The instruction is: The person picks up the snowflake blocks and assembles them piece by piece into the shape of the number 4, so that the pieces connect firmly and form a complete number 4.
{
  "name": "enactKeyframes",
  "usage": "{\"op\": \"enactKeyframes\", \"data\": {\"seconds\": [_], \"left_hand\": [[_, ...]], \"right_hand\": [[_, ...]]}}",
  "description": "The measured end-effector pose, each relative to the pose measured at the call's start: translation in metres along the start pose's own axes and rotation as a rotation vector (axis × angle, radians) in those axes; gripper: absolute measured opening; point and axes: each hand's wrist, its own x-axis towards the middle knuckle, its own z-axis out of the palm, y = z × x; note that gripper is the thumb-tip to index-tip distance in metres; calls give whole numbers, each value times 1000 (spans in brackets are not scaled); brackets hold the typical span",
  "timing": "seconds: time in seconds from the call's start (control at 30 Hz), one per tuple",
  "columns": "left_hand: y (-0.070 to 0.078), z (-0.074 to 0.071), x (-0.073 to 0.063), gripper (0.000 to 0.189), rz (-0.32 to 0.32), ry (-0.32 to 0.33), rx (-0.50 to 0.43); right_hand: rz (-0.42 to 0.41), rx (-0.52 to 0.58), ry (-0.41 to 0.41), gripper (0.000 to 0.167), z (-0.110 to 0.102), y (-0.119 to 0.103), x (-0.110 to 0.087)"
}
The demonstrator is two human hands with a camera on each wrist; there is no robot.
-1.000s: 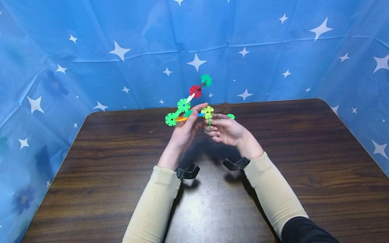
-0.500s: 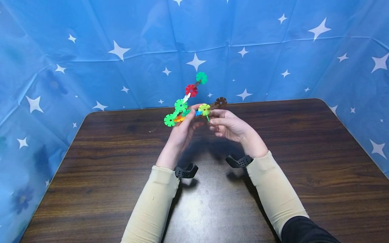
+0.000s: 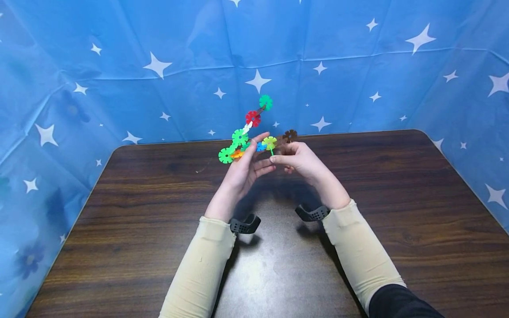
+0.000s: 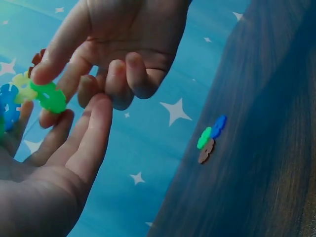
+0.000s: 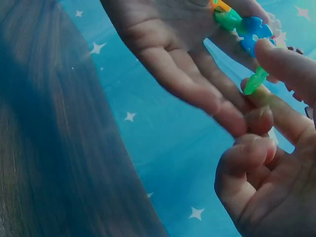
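Above the far part of the table, both hands hold a branching chain of joined plastic snowflake discs (image 3: 240, 138). My left hand (image 3: 238, 176) grips its middle, near an orange disc (image 3: 237, 154) and a blue disc (image 4: 9, 106). From there one branch rises through white and red (image 3: 252, 118) to a green disc at the top. My right hand (image 3: 312, 165) pinches a light green disc (image 4: 52, 100) between thumb and forefinger. That disc meets a yellow disc (image 3: 269, 142). Brown discs (image 3: 290, 135) stick out just behind the right fingers, which partly cover them.
In the left wrist view, a small group of blue, green and brown discs (image 4: 206, 139) lies by the edge of the dark wooden table (image 3: 159, 247). A blue cloth with white stars (image 3: 191, 39) hangs behind. Each wrist wears a black band (image 3: 245, 224).
My right hand has shifted slightly up and right, covering a green disc on the table behind it. The brown discs show more clearly. My left fingers have spread toward the right hand.
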Motion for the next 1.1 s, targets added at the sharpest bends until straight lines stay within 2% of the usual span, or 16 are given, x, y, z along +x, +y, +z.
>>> {"op": "enactKeyframes", "data": {"seconds": [0.07, 0.33, 0.47, 0.63, 0.7, 0.8, 0.93, 1.1], "left_hand": [[0, 0, 0, 50, -25, 9, -13], [1, -3, 1, 48, -116, 89, 26], [0, -3, 2, 46, -113, 95, 4], [0, -3, 2, 46, -95, 108, -10], [0, -3, 3, 45, -79, 107, -21], [1, -4, 2, 44, -66, 113, -47], [2, -5, 1, 43, -76, 127, -60], [2, -4, 2, 44, -79, 121, -47]], "right_hand": [[-9, -39, 5, 7, -1, 2, 1], [-17, -125, 21, 15, -4, 6, 4], [-21, -149, 22, 18, -4, 7, 5], [-11, -162, 2, 36, -10, 9, 5], [-3, -172, -9, 45, -17, 9, 5], [-3, -164, -9, 49, -34, 13, 6], [45, -202, 79, 46, -57, 25, 7], [186, -452, 242, 46, -73, 45, 9]]}}
